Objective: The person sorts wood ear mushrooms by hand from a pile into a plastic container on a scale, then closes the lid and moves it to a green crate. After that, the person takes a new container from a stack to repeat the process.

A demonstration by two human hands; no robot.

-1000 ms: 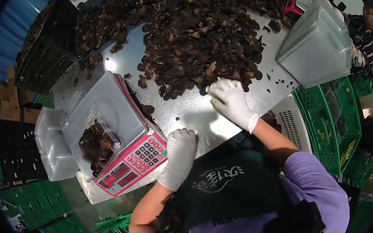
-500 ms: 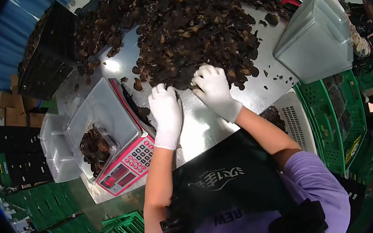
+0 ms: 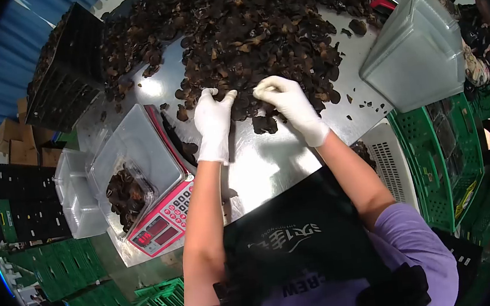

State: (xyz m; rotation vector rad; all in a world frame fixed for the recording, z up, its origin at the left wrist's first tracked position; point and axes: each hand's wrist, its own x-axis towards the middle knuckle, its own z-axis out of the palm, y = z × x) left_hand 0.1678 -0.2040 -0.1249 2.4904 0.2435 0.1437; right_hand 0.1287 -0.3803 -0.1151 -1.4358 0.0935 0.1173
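A broad pile of dark brown wood ear mushrooms (image 3: 258,50) covers the far part of the metal table. My left hand (image 3: 214,120), in a white glove, reaches the pile's near edge with thumb and fingers apart. Just right of it, my gloved right hand (image 3: 295,106) has its fingertips pinched together over the same edge; what is between them cannot be made out. Below the right fingertips lies a loose wood ear piece (image 3: 265,124). To the left stands a red-framed digital scale (image 3: 165,221), bearing a clear plastic tray of wood ears (image 3: 125,195).
Stacked clear plastic trays (image 3: 416,45) stand at the right, with others (image 3: 76,197) left of the scale. A black crate (image 3: 63,70) of mushrooms is at the far left. Green crates (image 3: 436,157) and a white basket (image 3: 390,158) flank the table's right side.
Both hands have moved slightly farther into the pile's edge. My left thumb has spread from the fingers, and my right fingers have drawn into a pinch. A loose piece now shows below them.
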